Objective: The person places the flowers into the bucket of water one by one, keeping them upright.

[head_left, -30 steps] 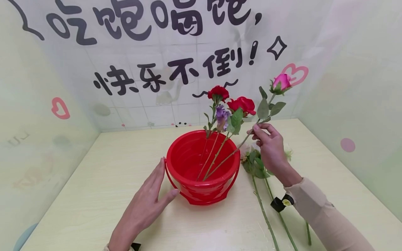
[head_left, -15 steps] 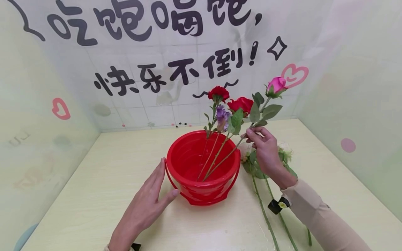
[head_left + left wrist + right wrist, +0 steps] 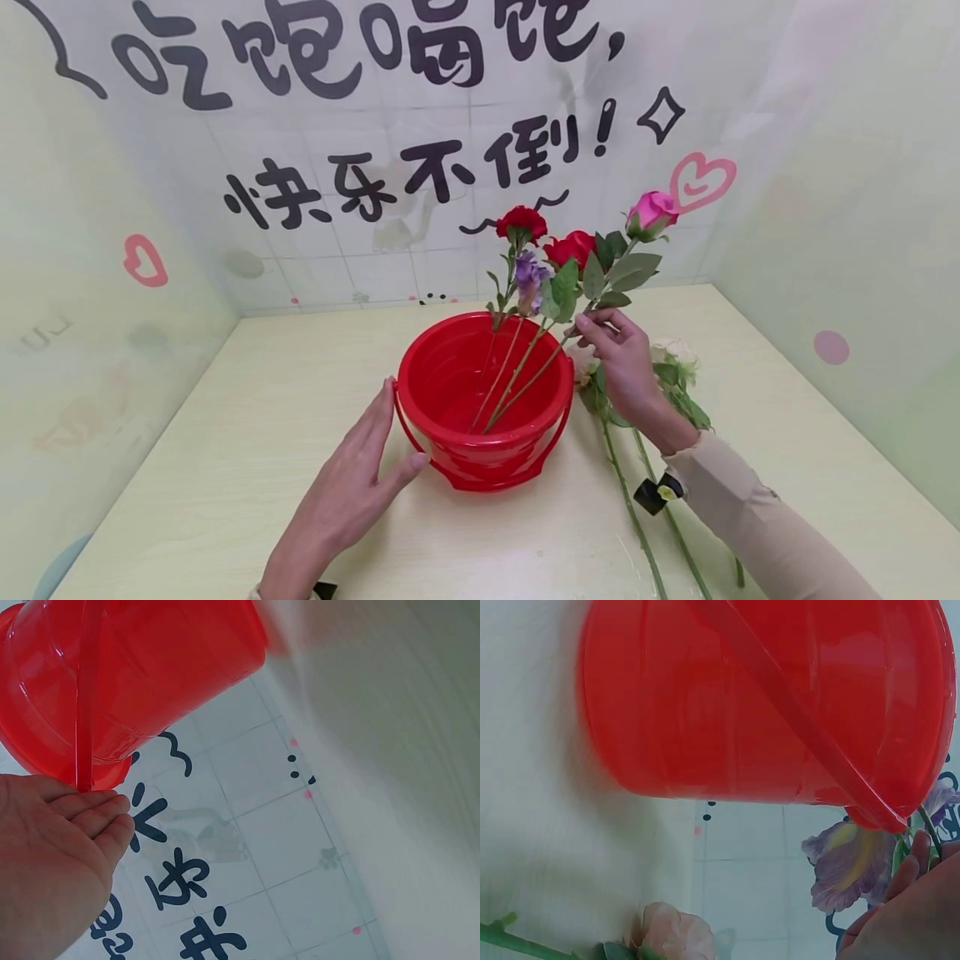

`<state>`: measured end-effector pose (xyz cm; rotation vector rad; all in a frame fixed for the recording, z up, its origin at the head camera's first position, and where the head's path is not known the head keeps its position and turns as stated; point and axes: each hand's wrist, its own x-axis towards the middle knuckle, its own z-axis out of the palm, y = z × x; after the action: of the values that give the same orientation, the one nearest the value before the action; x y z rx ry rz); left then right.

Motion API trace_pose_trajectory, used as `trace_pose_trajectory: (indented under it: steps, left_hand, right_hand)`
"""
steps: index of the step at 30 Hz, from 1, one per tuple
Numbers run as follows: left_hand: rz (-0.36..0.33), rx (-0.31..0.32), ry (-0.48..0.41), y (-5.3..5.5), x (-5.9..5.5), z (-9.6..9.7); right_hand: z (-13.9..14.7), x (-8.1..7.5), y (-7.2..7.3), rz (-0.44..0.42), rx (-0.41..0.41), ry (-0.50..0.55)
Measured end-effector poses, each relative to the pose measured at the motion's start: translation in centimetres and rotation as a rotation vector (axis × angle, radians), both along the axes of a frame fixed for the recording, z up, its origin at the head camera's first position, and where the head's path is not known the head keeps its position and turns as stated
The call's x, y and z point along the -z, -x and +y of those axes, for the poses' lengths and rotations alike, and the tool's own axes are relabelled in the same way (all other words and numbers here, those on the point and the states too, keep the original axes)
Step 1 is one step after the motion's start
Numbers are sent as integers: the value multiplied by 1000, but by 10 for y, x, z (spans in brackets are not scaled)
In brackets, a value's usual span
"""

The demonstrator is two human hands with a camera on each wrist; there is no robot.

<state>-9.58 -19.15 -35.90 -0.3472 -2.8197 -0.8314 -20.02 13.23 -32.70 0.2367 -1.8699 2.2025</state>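
A red bucket [image 3: 483,462] stands upright mid-table, its handle hanging down at the front. My left hand [image 3: 341,492] rests with straight fingers against the bucket's left rim; in the left wrist view its fingertips touch near the handle's end. Over the bucket's right rim, my right hand [image 3: 628,362] pinches the stem of a pink rose [image 3: 652,214] between thumb and fingers. That stem slants down inside the bucket. A red carnation [image 3: 522,223], a purple flower [image 3: 530,279] and a red rose [image 3: 572,250] lean in the bucket toward its back right.
Several pale flowers [image 3: 675,362] with long green stems [image 3: 630,508] lie on the table right of the bucket, partly under my right forearm. A pale peach bloom [image 3: 676,934] shows in the right wrist view. A printed wall sheet [image 3: 360,267] rises behind the table [image 3: 300,375].
My right hand has moved left and slightly down, bringing the pink rose closer to the red rose. The left hand, bucket and other flowers have stayed in place.
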Motion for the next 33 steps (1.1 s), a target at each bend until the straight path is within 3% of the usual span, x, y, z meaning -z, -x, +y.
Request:
trace_pose_trajectory:
  steps: [33]
  left_hand:
    - [-5, -3, -5, -1, -1, 0]
  right_hand:
    - [-4, 4, 2, -55, -23, -67]
